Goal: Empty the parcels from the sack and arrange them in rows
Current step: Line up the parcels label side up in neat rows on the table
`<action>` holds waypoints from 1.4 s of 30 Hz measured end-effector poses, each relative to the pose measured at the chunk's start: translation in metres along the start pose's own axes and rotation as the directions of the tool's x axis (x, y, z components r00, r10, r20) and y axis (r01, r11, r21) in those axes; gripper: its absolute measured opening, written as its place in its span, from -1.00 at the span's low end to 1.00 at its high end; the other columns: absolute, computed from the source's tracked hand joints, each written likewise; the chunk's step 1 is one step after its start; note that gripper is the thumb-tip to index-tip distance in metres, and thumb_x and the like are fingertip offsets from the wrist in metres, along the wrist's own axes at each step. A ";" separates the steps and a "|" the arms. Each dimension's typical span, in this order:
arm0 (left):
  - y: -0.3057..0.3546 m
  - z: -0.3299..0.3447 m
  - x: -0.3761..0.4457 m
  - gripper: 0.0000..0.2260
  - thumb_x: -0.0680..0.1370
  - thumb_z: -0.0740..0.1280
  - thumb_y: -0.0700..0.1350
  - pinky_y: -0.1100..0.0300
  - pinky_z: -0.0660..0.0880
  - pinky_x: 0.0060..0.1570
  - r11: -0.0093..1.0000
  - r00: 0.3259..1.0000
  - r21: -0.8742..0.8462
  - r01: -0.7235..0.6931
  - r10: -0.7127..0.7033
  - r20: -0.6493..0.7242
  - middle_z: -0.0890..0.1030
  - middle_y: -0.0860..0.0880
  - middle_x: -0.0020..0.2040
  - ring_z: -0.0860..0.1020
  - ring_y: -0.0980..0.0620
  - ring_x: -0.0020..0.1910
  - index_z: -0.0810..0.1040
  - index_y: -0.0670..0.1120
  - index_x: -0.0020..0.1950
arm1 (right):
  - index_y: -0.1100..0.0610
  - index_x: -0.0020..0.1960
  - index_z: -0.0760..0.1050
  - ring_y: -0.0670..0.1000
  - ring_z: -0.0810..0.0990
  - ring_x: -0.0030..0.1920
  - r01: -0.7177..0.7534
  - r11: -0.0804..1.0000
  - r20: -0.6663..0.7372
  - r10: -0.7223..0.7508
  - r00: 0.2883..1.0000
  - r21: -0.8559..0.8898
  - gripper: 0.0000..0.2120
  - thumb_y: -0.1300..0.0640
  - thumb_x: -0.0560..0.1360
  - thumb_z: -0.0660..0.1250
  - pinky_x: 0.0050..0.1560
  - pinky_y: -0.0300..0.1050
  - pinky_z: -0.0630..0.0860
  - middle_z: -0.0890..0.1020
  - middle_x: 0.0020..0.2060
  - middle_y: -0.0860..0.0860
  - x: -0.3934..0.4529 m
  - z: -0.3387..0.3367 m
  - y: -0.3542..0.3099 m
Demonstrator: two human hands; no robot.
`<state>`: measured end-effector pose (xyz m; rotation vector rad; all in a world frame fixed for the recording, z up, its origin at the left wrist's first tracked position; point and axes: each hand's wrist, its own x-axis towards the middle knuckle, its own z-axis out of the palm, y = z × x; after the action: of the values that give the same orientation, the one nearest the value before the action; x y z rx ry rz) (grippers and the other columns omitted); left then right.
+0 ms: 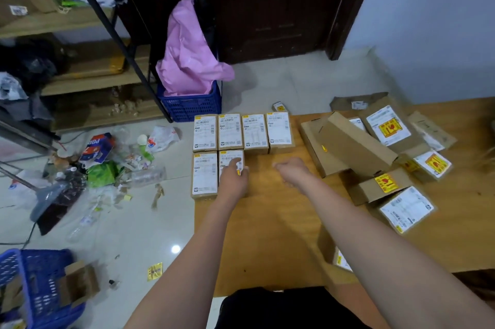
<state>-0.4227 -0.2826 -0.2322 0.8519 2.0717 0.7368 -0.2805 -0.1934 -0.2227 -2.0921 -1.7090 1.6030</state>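
Head view. On the wooden tabletop (267,221) six small labelled parcels lie flat, long axes running away from the person. Four form a back row (242,133); the front row holds two so far. The left hand (233,181) rests on the second front-row parcel (229,165), its fingers (235,161) laid over the label and curled at the right-hand edge, apparently pressing it square against the first front-row parcel (204,175), which it touches side by side. The right hand (293,171) hovers above bare wood just right of that parcel, loosely curled and holding nothing.

The unsorted heap (375,157) of cardboard parcels lies to the right of both hands, jumbled at mixed angles; a long box (359,138) lies diagonally on top. No sack can be identified with certainty.

Judgement: the next free slot is third in the front row, directly below the right hand. The heap is nearer the right hand, so that hand is better placed to fetch the next parcel, which must be turned to match the rows.
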 end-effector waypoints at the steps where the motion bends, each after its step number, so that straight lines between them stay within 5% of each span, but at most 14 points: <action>1: 0.006 0.009 -0.004 -0.61 0.65 0.20 -0.04 0.04 0.46 0.22 0.999 0.999 0.034 -0.027 0.026 0.028 0.45 -0.16 0.38 0.46 -0.13 0.32 0.35 -0.06 0.48 | 0.24 0.24 0.53 0.19 0.64 0.02 -0.002 1.000 -0.018 0.001 1.000 -0.010 -0.57 -0.07 0.55 0.32 0.07 0.03 0.59 0.64 0.09 0.20 -0.002 -0.010 0.006; 5: 0.028 0.048 -0.017 -0.65 0.65 0.21 -0.06 0.07 0.53 0.04 0.991 0.983 0.110 -0.071 0.051 0.174 0.54 -0.16 0.27 0.57 -0.16 0.11 0.39 -0.08 0.42 | 0.27 0.31 0.49 0.16 0.58 0.19 -0.037 0.986 -0.080 0.024 0.997 -0.165 -0.55 -0.02 0.55 0.33 0.20 -0.02 0.53 0.56 0.25 0.16 -0.016 -0.053 0.036; 9: 0.045 0.088 -0.034 -0.69 0.66 0.18 -0.06 0.10 0.47 -0.05 0.992 0.923 0.126 0.008 -0.056 0.382 0.53 -0.05 -0.04 0.50 -0.03 -0.14 0.40 -0.05 0.40 | 0.25 0.35 0.43 0.16 0.55 0.24 -0.152 0.913 -0.114 0.117 0.987 -0.379 -0.60 0.17 0.54 0.31 0.12 -0.07 0.49 0.55 0.25 0.17 -0.031 -0.093 0.076; 14: 0.050 0.136 -0.059 -0.68 0.66 0.15 0.01 -0.02 0.53 0.06 0.980 0.826 0.181 0.078 -0.165 0.538 0.46 -0.11 0.24 0.48 -0.15 0.20 0.36 0.02 0.41 | 0.25 0.40 0.40 0.15 0.51 0.29 -0.216 0.747 -0.044 0.242 0.969 -0.629 -0.54 0.11 0.56 0.35 0.23 -0.06 0.48 0.51 0.31 0.14 -0.050 -0.122 0.125; 18: 0.043 0.165 -0.075 -0.69 0.64 0.17 0.01 -0.02 0.52 0.08 0.976 0.785 0.180 0.126 -0.209 0.584 0.48 -0.11 0.26 0.49 -0.15 0.19 0.39 0.02 0.38 | 0.13 0.44 0.38 0.17 0.52 0.27 -0.257 0.652 0.001 0.368 0.930 -0.713 -0.40 0.07 0.46 0.46 0.21 0.04 0.51 0.52 0.31 0.11 -0.044 -0.128 0.171; 21: 0.038 0.180 -0.086 -0.67 0.64 0.18 0.01 0.01 0.52 0.08 0.968 0.754 0.204 0.148 -0.243 0.610 0.50 -0.09 0.20 0.49 -0.11 0.12 0.38 0.01 0.39 | 0.15 0.40 0.45 0.14 0.51 0.30 -0.255 0.611 0.046 0.432 0.901 -0.750 -0.54 -0.01 0.56 0.36 0.20 -0.02 0.47 0.51 0.33 0.08 -0.069 -0.133 0.175; 25: 0.033 0.192 -0.097 -0.63 0.63 0.17 -0.01 -0.03 0.52 0.12 0.948 0.698 0.245 0.201 -0.314 0.643 0.48 -0.13 0.29 0.49 -0.11 0.09 0.35 -0.01 0.44 | 0.20 0.43 0.40 0.10 0.50 0.32 -0.251 0.666 0.088 0.431 0.898 -0.702 -0.48 -0.14 0.64 0.15 0.22 -0.09 0.44 0.49 0.36 0.08 -0.079 -0.131 0.187; 28: 0.033 0.195 -0.104 -0.72 0.62 0.19 -0.05 -0.05 0.52 0.08 0.934 0.632 0.259 0.246 -0.357 0.688 0.55 -0.02 0.02 0.54 -0.04 -0.09 0.41 -0.02 0.32 | 0.20 0.43 0.40 0.12 0.49 0.32 -0.256 0.715 0.111 0.424 0.899 -0.651 -0.47 -0.15 0.66 0.05 0.24 -0.07 0.43 0.47 0.38 0.11 -0.077 -0.128 0.196; 31: 0.032 0.194 -0.102 -0.72 0.62 0.20 -0.04 -0.01 0.57 0.01 0.929 0.592 0.272 0.252 -0.370 0.716 0.57 0.01 -0.07 0.56 0.01 -0.19 0.47 -0.08 0.30 | 0.22 0.39 0.44 0.11 0.52 0.30 -0.280 0.740 0.137 0.447 0.884 -0.611 -0.53 -0.08 0.67 0.11 0.22 -0.08 0.46 0.50 0.33 0.13 -0.078 -0.131 0.192; 35: 0.033 0.183 -0.093 -0.67 0.64 0.22 -0.01 0.01 0.60 0.08 0.918 0.566 0.266 0.295 -0.392 0.725 0.60 -0.09 0.11 0.60 -0.07 -0.03 0.43 -0.12 0.36 | 0.24 0.47 0.32 0.15 0.56 0.27 -0.327 0.774 0.180 0.486 0.855 -0.542 -0.45 -0.05 0.61 0.28 0.28 -0.03 0.49 0.43 0.41 0.15 -0.070 -0.133 0.184; 38: 0.030 0.167 -0.083 -0.64 0.62 0.27 -0.01 -0.05 0.59 0.11 0.927 0.599 0.190 0.324 -0.356 0.717 0.62 -0.08 0.11 0.61 -0.10 0.05 0.36 -0.10 0.38 | 0.25 0.43 0.36 0.15 0.69 0.00 -0.381 0.813 0.207 0.505 0.838 -0.440 -0.36 0.00 0.48 0.47 0.10 0.05 0.62 0.51 0.30 0.19 -0.056 -0.132 0.178; 42: 0.024 0.138 -0.071 -0.55 0.60 0.33 -0.04 -0.07 0.58 0.03 0.910 0.617 0.108 0.400 -0.355 0.702 0.64 -0.08 0.01 0.62 -0.10 -0.05 0.22 -0.04 0.40 | 0.32 0.39 0.38 0.18 0.67 0.05 -0.378 0.853 0.246 0.478 0.843 -0.361 -0.45 0.13 0.50 0.45 0.12 0.09 0.61 0.55 0.23 0.24 -0.046 -0.129 0.156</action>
<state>-0.2680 -0.2925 -0.2597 0.5050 1.4224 0.1664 -0.0744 -0.2193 -0.2163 -2.6466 -1.7482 2.0242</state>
